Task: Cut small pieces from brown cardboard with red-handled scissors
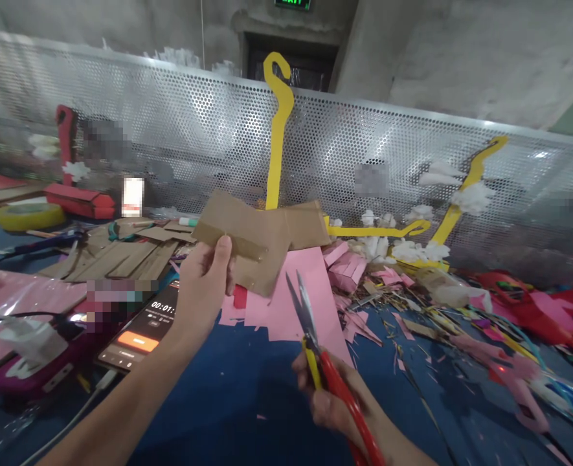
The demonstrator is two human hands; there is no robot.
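Note:
My left hand pinches a folded piece of brown cardboard between thumb and fingers, holding it above the table. In my right hand is a pair of scissors with red and yellow handles. Its blades point up and stand slightly apart, to the right of the cardboard and not touching it. Pink paper lies behind the blades, beneath the cardboard. A yellow hook-ended strip rises behind the cardboard, which hides its lower end.
A phone showing a timer lies by my left forearm. On the right rests a pink glue gun among scraps. Cardboard strips and a tape roll are at the left. A perforated metal panel borders the table's back.

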